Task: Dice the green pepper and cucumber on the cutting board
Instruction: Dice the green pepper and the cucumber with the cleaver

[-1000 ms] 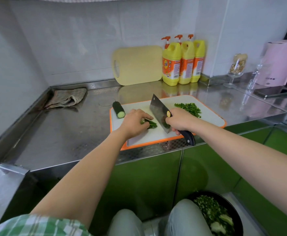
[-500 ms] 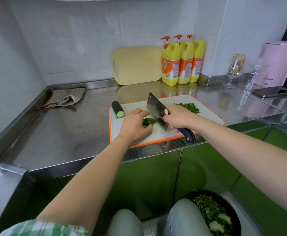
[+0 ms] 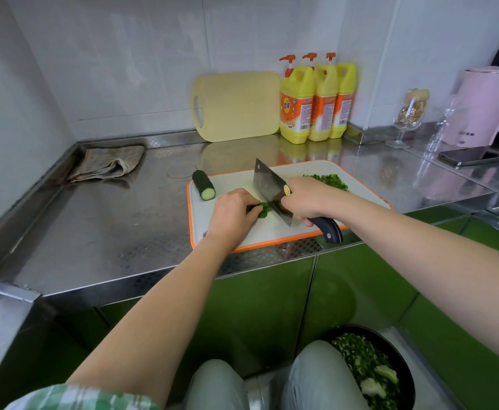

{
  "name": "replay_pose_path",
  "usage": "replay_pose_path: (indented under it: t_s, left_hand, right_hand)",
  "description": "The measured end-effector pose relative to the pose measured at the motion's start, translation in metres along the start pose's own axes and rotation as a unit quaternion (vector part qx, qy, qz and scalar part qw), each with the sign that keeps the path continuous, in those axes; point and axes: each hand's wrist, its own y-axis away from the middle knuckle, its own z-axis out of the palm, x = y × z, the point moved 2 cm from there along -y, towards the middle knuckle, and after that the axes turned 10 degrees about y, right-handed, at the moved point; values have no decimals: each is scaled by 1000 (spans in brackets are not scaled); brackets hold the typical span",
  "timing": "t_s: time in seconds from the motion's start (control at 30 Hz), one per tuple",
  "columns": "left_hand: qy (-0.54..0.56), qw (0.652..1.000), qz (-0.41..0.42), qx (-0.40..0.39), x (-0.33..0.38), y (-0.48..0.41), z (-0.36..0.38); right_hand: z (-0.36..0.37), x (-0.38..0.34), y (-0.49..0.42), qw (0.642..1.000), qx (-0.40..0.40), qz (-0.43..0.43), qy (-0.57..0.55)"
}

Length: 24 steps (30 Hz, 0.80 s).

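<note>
**Dicing the pepper: tucked fingers, short strokes**

At far left, a folded cloth [image 3: 106, 162] lies at ten o'clock on the steel worktop [image 3: 109, 226], well apart from the work. The cucumber [image 3: 203, 184] stub lies undiced on the ten o'clock corner of the cutting board [image 3: 267, 233]. Near the board's middle our left hand [image 3: 232, 216] is curled over the green pepper [image 3: 260, 209] strips, pinning them down. Just to its right, our right hand [image 3: 307, 199] is wrapped round the handle of the cleaver [image 3: 267, 184]. The blade meets the strips, though we cannot tell whether it has bitten through. A diced pile [image 3: 328, 180] sits at two o'clock.

We judge the pepper partly diced. To do this well, we should tuck our fingertips behind the knuckles and let the blade's flat ride against them. The strips should stay bunched, with the left hand stepping back toward nine o'clock a little per cut.

The board's near edge runs close to the worktop's front lip, and the cleaver handle pokes past it at five o'clock, so pieces nudged toward six o'clock could drop. Bare steel opens at nine o'clock. At twelve o'clock there is room up to the detergent bottles [image 3: 316, 105]. A glass [image 3: 410, 113] and phone [image 3: 473, 156] stand well apart at two o'clock.
</note>
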Motion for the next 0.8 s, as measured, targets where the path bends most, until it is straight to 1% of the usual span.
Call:
replay_pose_path:
  t_s: [0.2, 0.37, 0.43, 0.5, 0.6, 0.8]
  left_hand:
    - [1, 1000, 0, 4, 0, 0, 0]
    - [3, 1000, -8, 1, -1, -1, 1]
    - [1, 1000, -12, -3, 0, 0, 1]
    - [-2, 1000, -14, -8, 0, 0, 1]
    - [-2, 1000, -16, -9, 1, 0, 0]
    - [-2, 1000, -16, -12, 0, 0, -1]
  right_hand:
    - [4, -9, -12, 1000, -22, 8, 19]
    - [13, -6, -18, 1000, 1, 23, 11]
    - [16, -3, -19, 999, 10, 26, -18]
    - [15, -3, -21, 999, 1, 26, -26]
    - [5, -5, -23, 999, -12, 28, -8]
    - [-4, -2, -20, 1000, 0, 19, -21]
